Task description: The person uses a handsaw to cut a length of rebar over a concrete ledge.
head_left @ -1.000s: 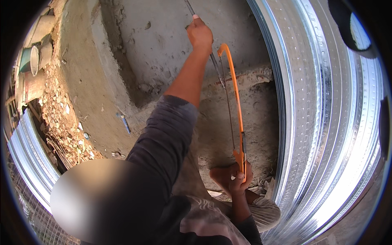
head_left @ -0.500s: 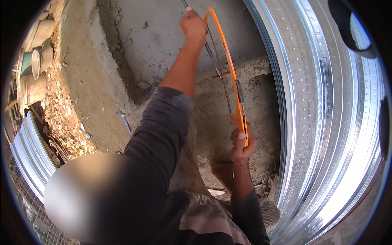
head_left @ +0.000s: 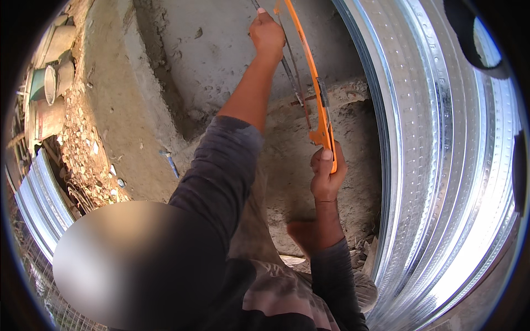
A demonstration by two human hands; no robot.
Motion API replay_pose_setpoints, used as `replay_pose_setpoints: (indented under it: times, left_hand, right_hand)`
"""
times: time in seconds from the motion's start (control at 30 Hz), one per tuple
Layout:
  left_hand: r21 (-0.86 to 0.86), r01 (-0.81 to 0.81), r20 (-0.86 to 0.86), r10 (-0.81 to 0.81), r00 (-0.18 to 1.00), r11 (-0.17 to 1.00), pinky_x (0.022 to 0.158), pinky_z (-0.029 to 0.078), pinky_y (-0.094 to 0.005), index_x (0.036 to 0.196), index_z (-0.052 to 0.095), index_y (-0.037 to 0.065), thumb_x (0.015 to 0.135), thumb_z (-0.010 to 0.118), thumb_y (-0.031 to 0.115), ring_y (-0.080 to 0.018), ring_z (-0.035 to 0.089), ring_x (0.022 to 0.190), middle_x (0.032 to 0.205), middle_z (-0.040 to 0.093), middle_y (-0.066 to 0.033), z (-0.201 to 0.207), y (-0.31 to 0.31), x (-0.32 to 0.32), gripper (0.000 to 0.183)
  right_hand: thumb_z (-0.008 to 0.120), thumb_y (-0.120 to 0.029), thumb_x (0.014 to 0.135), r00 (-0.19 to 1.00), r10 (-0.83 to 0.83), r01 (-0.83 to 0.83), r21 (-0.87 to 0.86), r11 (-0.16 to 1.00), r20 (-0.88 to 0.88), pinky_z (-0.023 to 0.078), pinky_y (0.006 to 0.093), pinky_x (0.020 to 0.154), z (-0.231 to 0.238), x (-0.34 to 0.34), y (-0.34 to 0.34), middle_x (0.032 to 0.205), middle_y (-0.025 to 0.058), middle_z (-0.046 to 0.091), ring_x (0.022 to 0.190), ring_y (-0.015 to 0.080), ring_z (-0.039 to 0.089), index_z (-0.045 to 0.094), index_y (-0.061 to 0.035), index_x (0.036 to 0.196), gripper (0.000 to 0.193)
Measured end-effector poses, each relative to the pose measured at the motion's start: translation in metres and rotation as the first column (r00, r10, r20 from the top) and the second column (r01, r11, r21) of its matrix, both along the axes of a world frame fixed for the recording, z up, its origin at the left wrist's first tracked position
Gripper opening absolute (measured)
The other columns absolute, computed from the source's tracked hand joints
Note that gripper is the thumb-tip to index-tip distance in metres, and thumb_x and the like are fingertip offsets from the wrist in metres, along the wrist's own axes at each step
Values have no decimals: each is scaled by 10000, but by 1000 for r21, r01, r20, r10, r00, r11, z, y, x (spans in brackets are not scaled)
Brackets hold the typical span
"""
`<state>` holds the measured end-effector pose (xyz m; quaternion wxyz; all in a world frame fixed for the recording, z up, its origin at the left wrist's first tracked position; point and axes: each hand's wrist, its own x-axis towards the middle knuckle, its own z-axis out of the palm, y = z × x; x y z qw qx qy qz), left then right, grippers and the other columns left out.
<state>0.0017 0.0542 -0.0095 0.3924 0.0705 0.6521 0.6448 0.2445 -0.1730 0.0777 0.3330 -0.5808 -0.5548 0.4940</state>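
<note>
concrete floor; both hands grip orange hacksaw.

No packages, labels, signs or screens show anywhere in the view, neither near the hands nor along the edges of the ground.

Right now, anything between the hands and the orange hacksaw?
No. The right hand grips the orange hacksaw at its handle, and the left hand holds its far end. Nothing visible lies between either hand and the frame.
</note>
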Motion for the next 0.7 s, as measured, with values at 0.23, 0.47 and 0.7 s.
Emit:
replay_pose_setpoints:
  times: [0.23,0.47,0.7]
  left_hand:
    - [-48,-22,0,22,1000,999,449,381,-340,803,455,83,1103,374,402,-164,382,498,643,417,-28,1,-5,-6,445]
    - [-67,-3,6,4,1000,998,441,377,-340,792,459,89,1096,365,415,-162,374,496,631,405,-27,0,1,0,456]
    - [-80,-14,7,15,1000,997,425,381,-413,725,424,36,1108,345,428,-210,433,450,594,471,-85,-9,-5,-2,554]
  right_hand:
    - [446,-548,1061,999,21,-21,12,1000,37,345,233,503,33,62,-89,666,-1,534,557,46,430,596,11,969,586]
    - [472,-467,1072,999,42,-43,48,998,13,323,251,489,2,10,-12,630,-28,448,547,59,401,547,-35,915,465]
    - [454,-515,1066,1000,17,-18,-10,1000,-18,311,242,493,26,64,-86,607,-24,434,536,54,392,535,-35,940,503]
